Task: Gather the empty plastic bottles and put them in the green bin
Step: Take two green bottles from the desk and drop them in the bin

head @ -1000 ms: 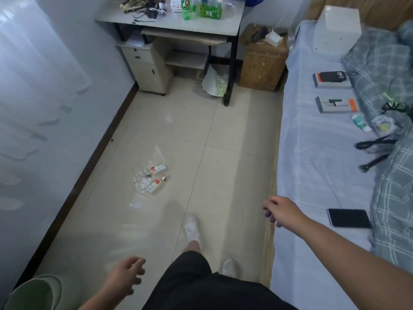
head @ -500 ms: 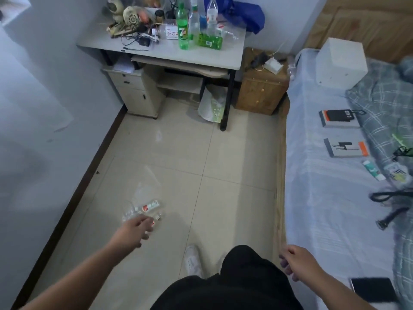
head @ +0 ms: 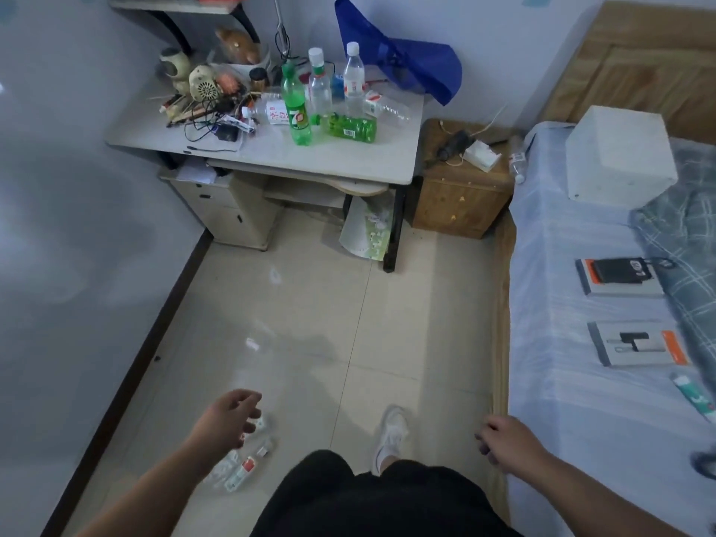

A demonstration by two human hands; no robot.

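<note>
Clear plastic bottles with red-and-white labels (head: 244, 465) lie on the tiled floor at the lower left. My left hand (head: 228, 418) hovers right above them with curled, spread fingers and holds nothing. My right hand (head: 507, 439) hangs by the bed's edge, loosely curled and holding nothing. More bottles stand and lie on the desk (head: 372, 160): an upright green bottle (head: 296, 110), two upright clear bottles (head: 353, 83), a green bottle on its side (head: 348, 127) and clear ones lying flat (head: 271, 110). The green bin is out of view.
A bed (head: 581, 381) runs down the right side with boxes, a tube and a white cube on it. A wooden nightstand (head: 461, 195) sits between bed and desk. A small bottle (head: 517, 164) lies at the bed's head. My white shoe (head: 391, 432) is on the floor.
I have walked forward, so the floor bottles now lie just under my left hand, which has reached down over them. The green bin has left the view.
</note>
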